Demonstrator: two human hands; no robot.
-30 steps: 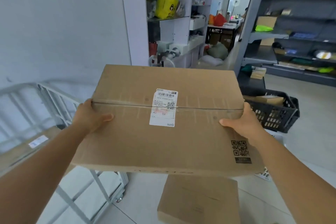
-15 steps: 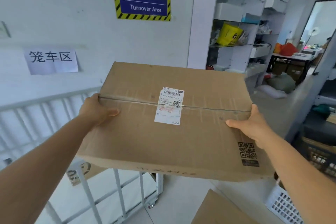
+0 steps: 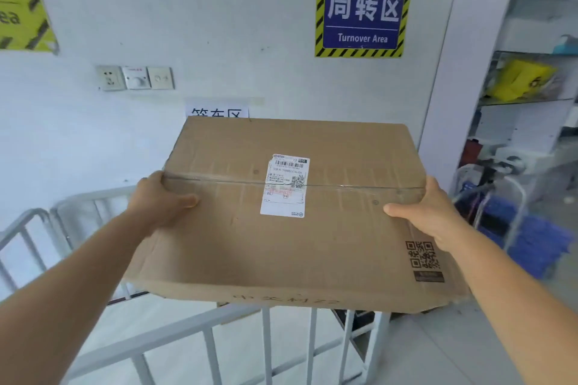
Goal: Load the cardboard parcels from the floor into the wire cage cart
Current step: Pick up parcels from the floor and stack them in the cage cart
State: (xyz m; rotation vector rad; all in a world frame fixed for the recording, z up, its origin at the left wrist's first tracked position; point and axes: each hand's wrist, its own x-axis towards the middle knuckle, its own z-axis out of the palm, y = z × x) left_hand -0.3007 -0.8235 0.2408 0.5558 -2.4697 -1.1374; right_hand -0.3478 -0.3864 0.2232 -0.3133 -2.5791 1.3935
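Now, with the left hand [image 3: 162, 200] and right hand [image 3: 428, 212] each clasping a side of the wide parcel [image 3: 291, 244], it could snag the wire cage cart [image 3: 219, 325] rail and slip.

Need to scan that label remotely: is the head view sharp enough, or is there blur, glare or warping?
Head view: shipping label on the parcel is mostly sharp, fine print unreadable; tape seam glints mildly; cage cart rails bow from wide-angle distortion; right-hand shelves soft.
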